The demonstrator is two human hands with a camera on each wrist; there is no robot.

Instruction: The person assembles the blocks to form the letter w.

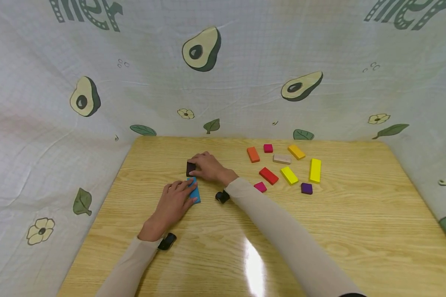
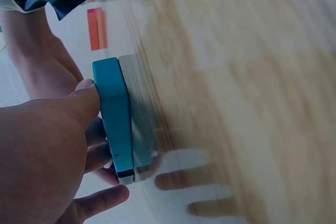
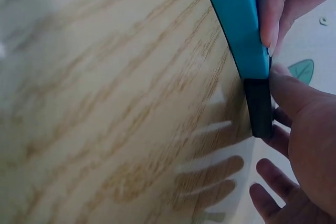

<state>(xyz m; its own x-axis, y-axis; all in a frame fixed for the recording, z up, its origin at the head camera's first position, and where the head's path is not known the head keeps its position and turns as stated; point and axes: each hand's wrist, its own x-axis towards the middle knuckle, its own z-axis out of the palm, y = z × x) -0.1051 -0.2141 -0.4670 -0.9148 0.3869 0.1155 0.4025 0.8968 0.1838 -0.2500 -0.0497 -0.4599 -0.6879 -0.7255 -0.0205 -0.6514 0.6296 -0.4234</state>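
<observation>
A blue rectangular block (image 1: 195, 194) lies on the table toward the left, its long side running away from me. My left hand (image 1: 174, 201) pinches it between thumb and fingers, and in the left wrist view the thumb rests along one side of the blue block (image 2: 112, 108). A small black block (image 1: 189, 169) sits at its far end, partly covered by my right hand (image 1: 209, 167), which grips it with thumb and fingers. Seen from the right wrist, the black block (image 3: 259, 109) stands end to end with the blue block (image 3: 236, 24).
Right of my hands lie several loose blocks: orange (image 1: 253, 154), red (image 1: 269, 175), beige (image 1: 282, 159), amber (image 1: 296, 152), yellow (image 1: 315, 170), purple (image 1: 306, 188) and pink (image 1: 268, 148). A printed cloth (image 1: 245, 82) hangs behind the wooden table (image 1: 357, 214).
</observation>
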